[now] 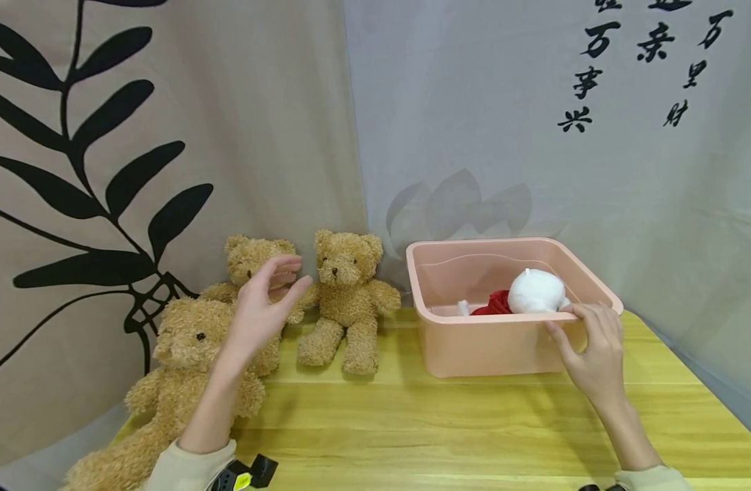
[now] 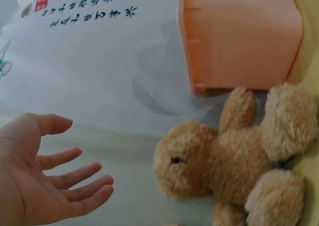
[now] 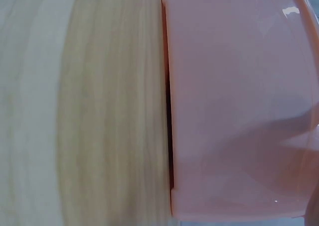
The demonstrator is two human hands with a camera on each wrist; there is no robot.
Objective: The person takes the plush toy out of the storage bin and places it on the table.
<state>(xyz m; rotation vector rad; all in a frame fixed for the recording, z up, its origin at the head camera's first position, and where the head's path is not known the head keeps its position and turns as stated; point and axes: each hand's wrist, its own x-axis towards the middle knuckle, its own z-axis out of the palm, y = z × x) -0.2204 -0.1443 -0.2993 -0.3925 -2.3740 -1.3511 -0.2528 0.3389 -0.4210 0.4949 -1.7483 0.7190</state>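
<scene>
My left hand [image 1: 258, 317] is raised among the teddy bears, fingers spread and nothing in them. Just right of it in the head view, a tan bear [image 1: 349, 303] sits upright, facing forward. Another bear [image 1: 243, 258] sits behind the hand, partly hidden by it. Nearer to me, a third bear [image 1: 187, 372] is partly covered by my forearm. My right hand [image 1: 596, 351] grips the front right rim of a pink plastic bin [image 1: 486, 348], thumb outside and fingers over the edge. Inside lies a plush toy with a round white part [image 1: 536, 292] and red fabric [image 1: 494, 304].
The bin stands on a yellowish wooden table [image 1: 375, 429], whose right edge slants away past it. Cloth hangings [image 1: 277, 123] with dark leaves and black characters rise close behind the bears and bin.
</scene>
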